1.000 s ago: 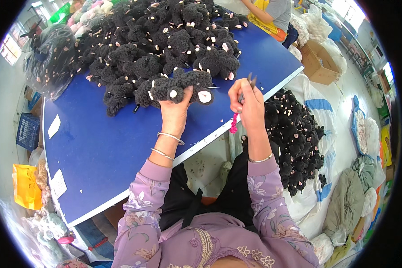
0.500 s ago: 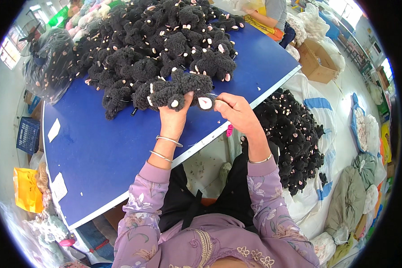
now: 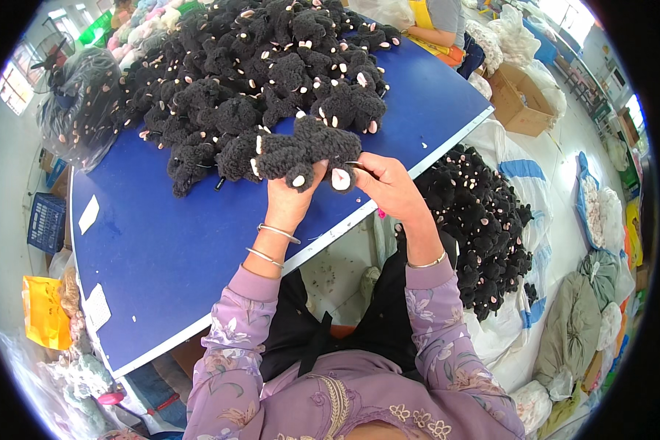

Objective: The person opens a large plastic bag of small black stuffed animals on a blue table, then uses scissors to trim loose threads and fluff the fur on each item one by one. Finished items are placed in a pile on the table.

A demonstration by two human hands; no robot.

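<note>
A black curly plush toy (image 3: 308, 150) with small cream tips and a pink-and-white ear is held above the blue table (image 3: 198, 249). My left hand (image 3: 292, 199) grips it from below, thumb pressed to its underside and the other fingers hidden behind it. My right hand (image 3: 385, 183) pinches at the toy's right end, beside the ear. A thin dark strand or tool seems to show at those fingertips, too small to name. Just behind the held toy lies a large heap of similar black plush toys (image 3: 227, 110).
More black toys (image 3: 480, 235) lie on white sheeting right of the table. A clear plastic bag (image 3: 81, 103) stands at the far left, above a blue crate (image 3: 46, 221). A co-worker's arm (image 3: 433, 35) and a cardboard box (image 3: 519, 101) are at the far right.
The held toy has shifted slightly right and turned a little in my left hand. My right fingers stay close by its ear. The co-worker's arm has moved.
</note>
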